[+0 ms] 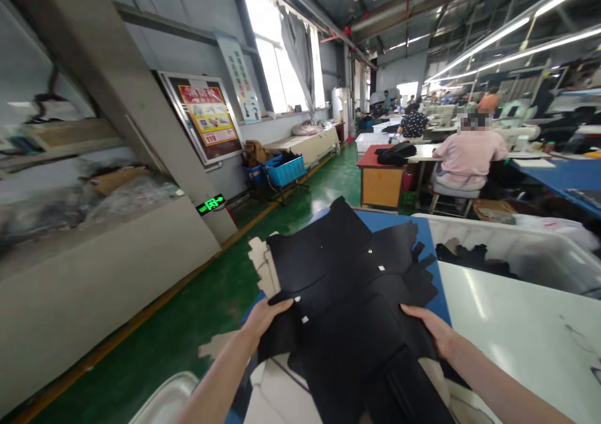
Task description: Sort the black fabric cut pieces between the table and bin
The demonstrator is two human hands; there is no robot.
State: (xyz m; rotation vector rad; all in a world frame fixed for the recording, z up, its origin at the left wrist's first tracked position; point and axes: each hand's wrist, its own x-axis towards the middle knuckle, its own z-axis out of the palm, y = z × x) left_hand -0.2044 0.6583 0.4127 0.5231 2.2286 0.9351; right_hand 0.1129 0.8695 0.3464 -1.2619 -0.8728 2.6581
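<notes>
A large black sewn panel point(328, 274), smooth like leather with notched edges and a few small white tags, spreads out in front of me. My left hand point(267, 317) grips its left edge, thumb on top and fingers hidden underneath. On the opposite edge my right hand point(432, 327) has hold of it the same way. Beige backing point(265, 261) shows along the panel's left side, and more beige pieces point(279, 392) lie below it. Under the panel is a blue tabletop point(434, 274), partly covered.
To the right lie a pale glossy tabletop point(511, 336) and a white bin point(554, 248) with dark pieces inside. A person in pink point(472, 158) sits at a workstation ahead. Blue crates point(286, 170) stand by the wall, beside the green floor aisle point(164, 349).
</notes>
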